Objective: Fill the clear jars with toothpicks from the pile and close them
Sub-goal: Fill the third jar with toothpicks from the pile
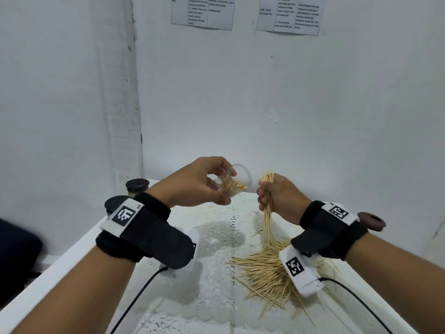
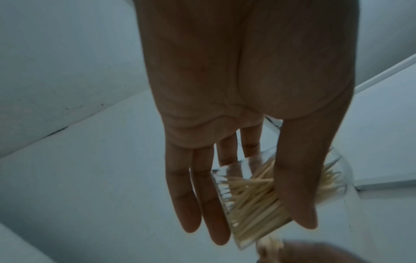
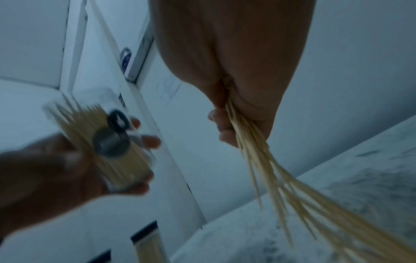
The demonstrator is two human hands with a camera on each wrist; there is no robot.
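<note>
My left hand [image 1: 207,184] holds a clear jar [image 1: 237,180] tilted in the air, its open mouth turned toward the right hand; it is partly filled with toothpicks [image 2: 254,201]. The thumb [image 2: 294,178] and fingers [image 2: 202,195] clasp the jar's sides. My right hand [image 1: 274,196] grips a bunch of toothpicks [image 1: 267,206] in a fist, just right of the jar mouth; the sticks poke out above and fan out below [image 3: 292,186]. The loose pile [image 1: 267,271] lies on the table beneath the right wrist.
A filled jar with a dark lid [image 1: 136,186] stands at the table's back left corner, also seen low in the right wrist view [image 3: 148,247]. A dark lid [image 1: 370,221] lies at the right edge. A white lace cloth [image 1: 216,237] covers the table; walls stand close behind.
</note>
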